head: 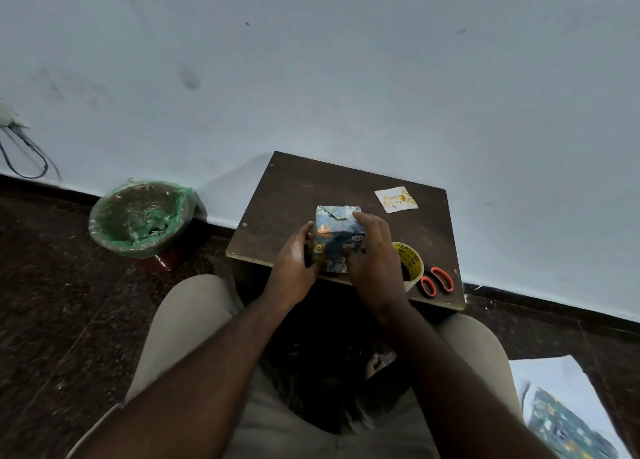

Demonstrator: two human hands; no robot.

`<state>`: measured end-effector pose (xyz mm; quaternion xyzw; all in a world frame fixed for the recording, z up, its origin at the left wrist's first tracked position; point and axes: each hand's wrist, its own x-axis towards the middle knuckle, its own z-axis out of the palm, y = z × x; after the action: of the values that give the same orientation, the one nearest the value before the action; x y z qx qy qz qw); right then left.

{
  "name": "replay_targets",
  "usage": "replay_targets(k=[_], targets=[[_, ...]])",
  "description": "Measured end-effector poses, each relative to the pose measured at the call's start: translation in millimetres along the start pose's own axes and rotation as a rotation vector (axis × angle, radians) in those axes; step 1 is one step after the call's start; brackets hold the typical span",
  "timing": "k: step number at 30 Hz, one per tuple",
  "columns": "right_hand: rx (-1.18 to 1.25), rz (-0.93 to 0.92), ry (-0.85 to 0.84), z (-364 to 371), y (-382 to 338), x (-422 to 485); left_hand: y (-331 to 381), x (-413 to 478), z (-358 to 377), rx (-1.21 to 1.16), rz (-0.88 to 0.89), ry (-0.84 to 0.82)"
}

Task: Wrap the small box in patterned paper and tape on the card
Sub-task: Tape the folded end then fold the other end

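Head view. My left grip (294,257) is holding the left face of the small cube-shaped box (337,237), which is wrapped in blue patterned paper; the fingers are curling round that side. My right grip (375,261) is clasping the right face, with fingers reaching up over the top right edge and the thumb lying against the near face. Both grips are closing on the box, one from each side.

The box is sitting upright between them, over the near edge of the dark brown wooden surface (294,195). I cannot tell whether its base is touching the wood. Folded paper flaps are showing on its top face.

The white square card (396,199) with gold lettering is lying flat towards the far right of the surface, well apart from the box. The yellow roll of tape (412,264) is standing just beside my right grip, partly hidden behind it. The orange-handled scissors (438,281) are lying just right of the roll, near the surface's front right corner.

On the dark speckled floor to the left, a round bin with a green plastic liner (140,216) is standing against the pale wall. At lower right a loose sheet of the blue patterned paper (568,427) is lying on the floor, its white underside partly showing. My knees, in beige trousers, are framing the bottom of the view.
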<state>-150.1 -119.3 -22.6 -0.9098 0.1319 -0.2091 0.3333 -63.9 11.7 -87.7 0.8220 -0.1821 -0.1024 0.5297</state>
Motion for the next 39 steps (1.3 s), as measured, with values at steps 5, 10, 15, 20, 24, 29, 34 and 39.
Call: replay_targets(k=[5, 10, 15, 20, 24, 29, 34, 39], targets=[[0.036, -0.002, 0.032, 7.5, -5.6, 13.4, -3.3, 2.2, 1.2, 0.012, 0.043, 0.121], [-0.002, -0.022, 0.037, 11.3, -0.7, 7.5, 1.1, -2.9, 1.1, 0.077, 0.086, 0.143], [-0.024, -0.043, 0.015, 11.1, -2.3, 9.4, -1.1, -4.0, 0.7, 0.103, 0.126, 0.188], [-0.029, -0.057, -0.03, 14.3, -9.6, 19.0, 0.2, -4.5, -6.0, 0.09, 0.144, 0.27], [-0.041, -0.044, -0.019, 16.1, -10.9, 24.8, 7.0, -5.8, -10.9, 0.039, 0.158, 0.265], [-0.097, -0.069, -0.012, 9.7, -17.2, 34.9, 32.8, 5.2, -22.8, 0.035, 0.355, 0.329], [-0.078, -0.095, -0.016, 8.4, -19.3, 35.0, 38.0, 10.7, -24.3, 0.144, 0.46, 0.329], [-0.072, -0.061, -0.102, 3.1, -18.2, 44.7, 45.6, 10.2, -30.3, 0.104, 0.422, 0.311]])
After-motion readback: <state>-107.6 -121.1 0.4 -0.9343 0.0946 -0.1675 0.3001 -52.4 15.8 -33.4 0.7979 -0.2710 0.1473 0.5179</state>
